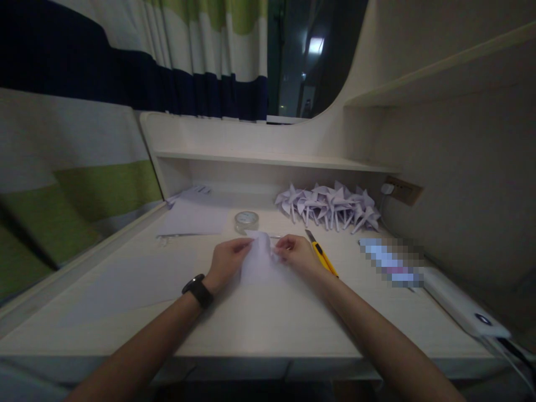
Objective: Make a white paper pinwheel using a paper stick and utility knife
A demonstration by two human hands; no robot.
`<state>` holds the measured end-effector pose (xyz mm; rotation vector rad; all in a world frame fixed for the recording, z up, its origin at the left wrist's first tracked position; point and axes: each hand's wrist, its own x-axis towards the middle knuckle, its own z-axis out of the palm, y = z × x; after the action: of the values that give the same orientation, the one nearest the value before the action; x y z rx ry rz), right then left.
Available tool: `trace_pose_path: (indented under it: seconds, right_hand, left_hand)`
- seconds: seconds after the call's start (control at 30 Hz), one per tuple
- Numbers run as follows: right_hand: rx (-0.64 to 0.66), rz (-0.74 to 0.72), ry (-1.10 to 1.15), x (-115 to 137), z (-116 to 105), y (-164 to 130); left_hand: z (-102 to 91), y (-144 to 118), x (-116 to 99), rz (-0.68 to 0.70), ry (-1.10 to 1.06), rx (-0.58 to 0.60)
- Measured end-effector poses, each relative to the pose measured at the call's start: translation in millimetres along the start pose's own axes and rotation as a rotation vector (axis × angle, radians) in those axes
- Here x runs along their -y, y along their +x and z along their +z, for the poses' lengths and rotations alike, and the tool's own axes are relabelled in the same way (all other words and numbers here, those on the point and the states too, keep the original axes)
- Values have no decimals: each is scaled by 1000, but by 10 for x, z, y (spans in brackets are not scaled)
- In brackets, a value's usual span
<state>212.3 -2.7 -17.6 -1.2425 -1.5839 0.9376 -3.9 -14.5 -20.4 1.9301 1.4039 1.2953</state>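
My left hand [227, 260] and my right hand [298, 254] both pinch a small white sheet of paper [257, 259] near the middle of the pale desk [268, 329]. Each hand grips an upper corner, and the sheet hangs down between them onto the desk. A black watch [197, 291] sits on my left wrist. A yellow utility knife [322, 254] lies just right of my right hand.
A roll of clear tape [246, 221] stands behind the paper. Several folded white paper pinwheels [330, 205] are heaped at the back right. Flat white sheets [195, 219] lie at the back left. A white power bank [463, 306] rests at the right edge.
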Motion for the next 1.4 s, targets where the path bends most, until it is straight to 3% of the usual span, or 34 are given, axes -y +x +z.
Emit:
trace_pose_path:
  seconds: [0.17,0.3,0.4,0.57,0.8,0.97,1.13,1.4]
  right_hand:
    - [-15,-173,-368,11,-18,-35]
    - [-10,-262,-471,-11,-25,-43]
    - [13,-331,-511,-34,-25,-34]
    - [37,-413,-541,-49,-14,-34]
    - [5,-411,-480,0,23,-66]
    - [-54,-285,-412,26,66,-64]
    - [-1,-192,-353,8,76,-58]
    - [18,-105,-299,46,97,-72]
  left_hand:
    - [10,1,91,212,279,103]
    - [13,-28,68,438,461,176]
    - [3,-46,22,489,602,186]
    - [-34,-76,-60,382,760,261]
    - [-41,-124,-132,235,764,280]
    - [10,-95,-62,189,582,206]
    - [-5,-41,-31,66,308,200]
    - [-25,-7,2,-56,94,82]
